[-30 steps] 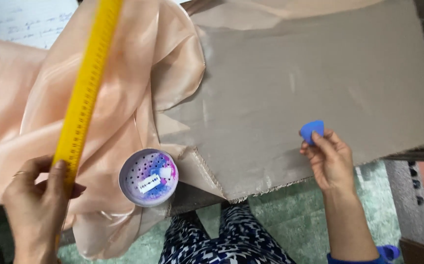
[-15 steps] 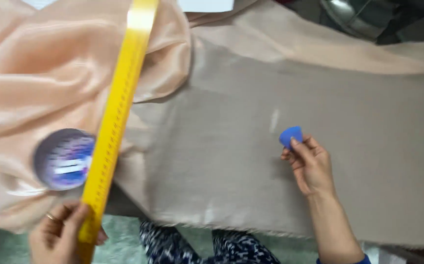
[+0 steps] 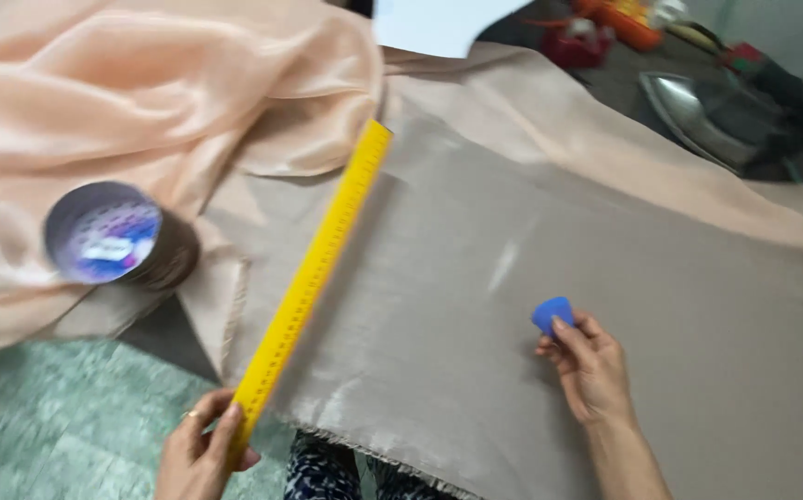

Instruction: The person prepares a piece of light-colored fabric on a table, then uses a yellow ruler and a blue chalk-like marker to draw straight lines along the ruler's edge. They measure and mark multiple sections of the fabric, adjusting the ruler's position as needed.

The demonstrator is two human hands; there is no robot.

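Note:
My left hand (image 3: 202,454) grips the near end of a long yellow ruler (image 3: 313,278), which slants up and to the right across a flat grey-beige cloth (image 3: 531,370). My right hand (image 3: 591,366) pinches a small blue piece of tailor's chalk (image 3: 552,313) and rests on the cloth, well to the right of the ruler. A faint white chalk streak (image 3: 505,261) marks the cloth above the chalk. A heap of shiny peach fabric (image 3: 142,102) lies bunched at the upper left.
A round tin with a purple lid (image 3: 105,233) sits on the peach fabric at the left. A metal iron (image 3: 698,111) and red and orange clutter (image 3: 605,32) stand at the back right. White paper (image 3: 439,23) lies at the top. Green floor (image 3: 40,417) shows below the cloth's edge.
The view has swung right and tilted. The ruler has come down from the peach heap onto the grey-beige cloth, now lying more slanted. My right hand keeps the chalk on the cloth.

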